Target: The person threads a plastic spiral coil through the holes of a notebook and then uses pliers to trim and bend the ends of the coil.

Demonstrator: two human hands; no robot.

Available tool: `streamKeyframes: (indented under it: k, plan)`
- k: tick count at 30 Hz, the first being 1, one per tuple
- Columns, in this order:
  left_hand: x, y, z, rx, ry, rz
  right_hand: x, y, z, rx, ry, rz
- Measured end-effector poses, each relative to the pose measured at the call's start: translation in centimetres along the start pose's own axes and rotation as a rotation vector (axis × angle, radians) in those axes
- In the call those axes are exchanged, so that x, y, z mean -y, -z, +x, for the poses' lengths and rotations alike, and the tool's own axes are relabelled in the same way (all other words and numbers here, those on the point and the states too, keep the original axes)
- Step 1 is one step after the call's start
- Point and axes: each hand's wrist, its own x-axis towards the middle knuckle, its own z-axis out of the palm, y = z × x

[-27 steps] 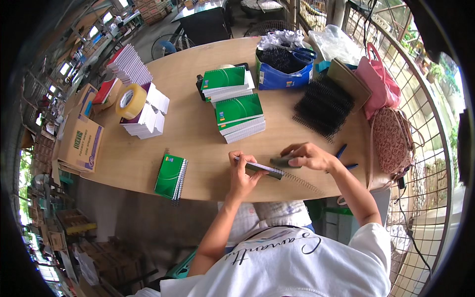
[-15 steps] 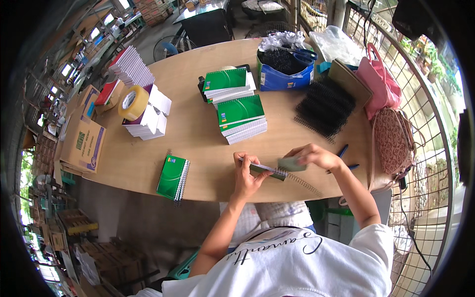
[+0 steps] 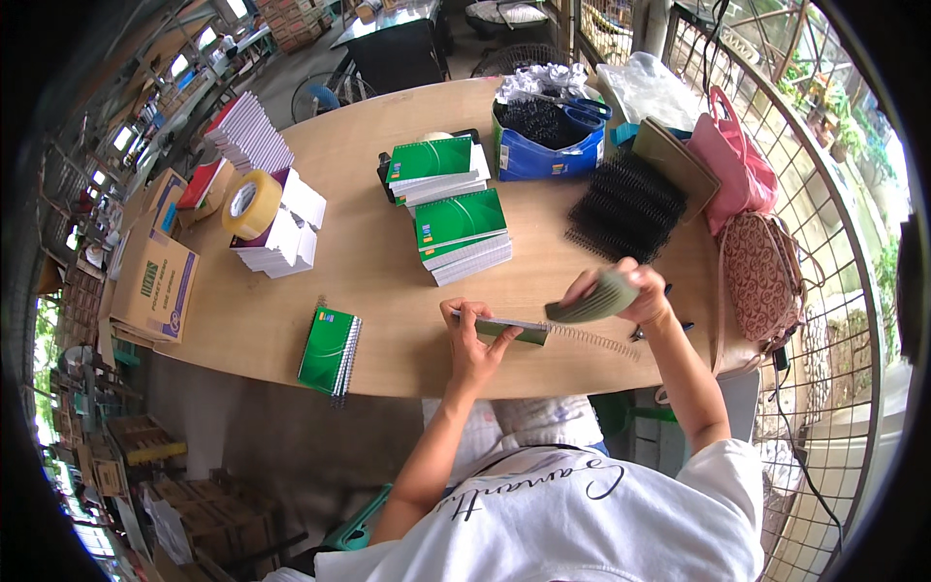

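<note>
Pinched between the fingers of my left hand (image 3: 471, 351) is a small notebook (image 3: 520, 334), held edge-on above the near part of the table. A thin spiral binding coil (image 3: 596, 341) sticks out from its right end. My right hand (image 3: 642, 296) grips a curved grey-green flat piece (image 3: 593, 298), blurred by motion, above the coil and apart from it; its kind I cannot make out. To the left, near the table's edge, lies a green spiral notebook (image 3: 328, 351) with coil ends protruding. Green-covered notebooks (image 3: 461, 219) are stacked beyond my hands.
Black coils (image 3: 626, 206) lie in a pile at right, beside a blue box (image 3: 550, 155) holding more coils and scissors. Pens (image 3: 664, 332) lie near my right wrist. A tape roll (image 3: 256, 205) tops white pads at left, by a cardboard box (image 3: 155, 286). Bags (image 3: 766, 276) line the right edge.
My right hand has risen up and to the right with the grey-green piece, away from the notebook's end. My left hand keeps its hold on the notebook. The whole view has shifted slightly.
</note>
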Motion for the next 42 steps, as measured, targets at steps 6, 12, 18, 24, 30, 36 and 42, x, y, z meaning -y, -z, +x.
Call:
streamKeyframes:
  k: [6,12,18,24,30,36,42]
  plan:
    - [-0.1,0.0,0.4,-0.008,-0.015,0.03,-0.8,1.7,0.3,-0.033,-0.058,-0.324]
    - [-0.7,-0.4,0.8,-0.055,0.004,-0.006,-0.4,2.2,0.6,-0.11,-0.297,-0.821]
    - [-0.2,-0.1,0.6,-0.092,0.055,0.06,0.9,1.3,-0.2,-0.338,-0.015,-1.178]
    - [-0.3,0.0,0.3,-0.086,0.034,0.026,-1.2,4.0,3.6,0.015,0.15,-1.605]
    - [0.1,2.7,-1.6,-0.237,0.071,0.105,-2.9,0.2,0.4,-0.918,-0.226,-1.862]
    - [-0.1,2.4,-1.0,-0.138,0.108,0.121,-10.2,-1.3,0.6,-1.079,-0.537,-1.93]
    - [0.0,1.9,0.1,-0.091,0.078,0.08,-6.8,-1.3,-0.7,-1.062,-0.175,-1.563]
